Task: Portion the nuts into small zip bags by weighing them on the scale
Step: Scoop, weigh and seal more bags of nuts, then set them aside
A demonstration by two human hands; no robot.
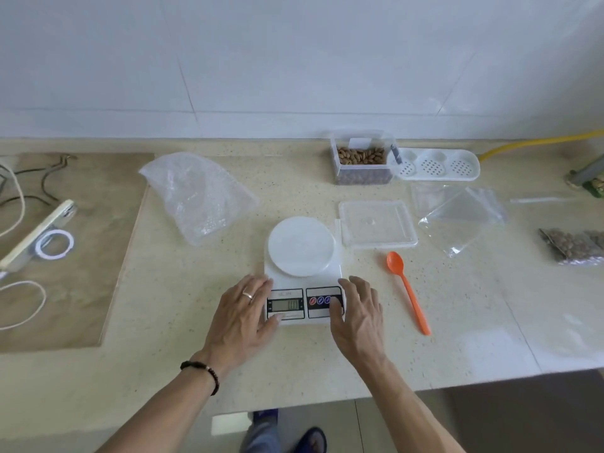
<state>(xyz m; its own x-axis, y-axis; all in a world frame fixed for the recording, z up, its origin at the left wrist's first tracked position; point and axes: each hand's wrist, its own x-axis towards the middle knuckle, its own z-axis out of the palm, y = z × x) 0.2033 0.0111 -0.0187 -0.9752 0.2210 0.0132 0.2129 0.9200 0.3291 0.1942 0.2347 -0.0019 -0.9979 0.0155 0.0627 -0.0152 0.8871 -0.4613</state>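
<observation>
A white kitchen scale [302, 256] with a round platter stands on the counter in front of me, its display lit. My left hand [240, 317] rests flat against the scale's left side, fingers straight. My right hand [358, 318] lies on the right side, thumb over the buttons. A clear box of nuts [361, 160] stands open at the back, its lid [377, 222] lying right of the scale. An orange spoon [408, 291] lies to the right. Empty zip bags [461, 212] lie further right, beside a filled bag of nuts [577, 245].
A crumpled clear plastic bag [199, 196] lies left of the scale. A white perforated tray [436, 165] sits by the nut box. Cords, a phone and a white ring [54, 245] lie on the brown mat at far left. The counter's front edge runs below my wrists.
</observation>
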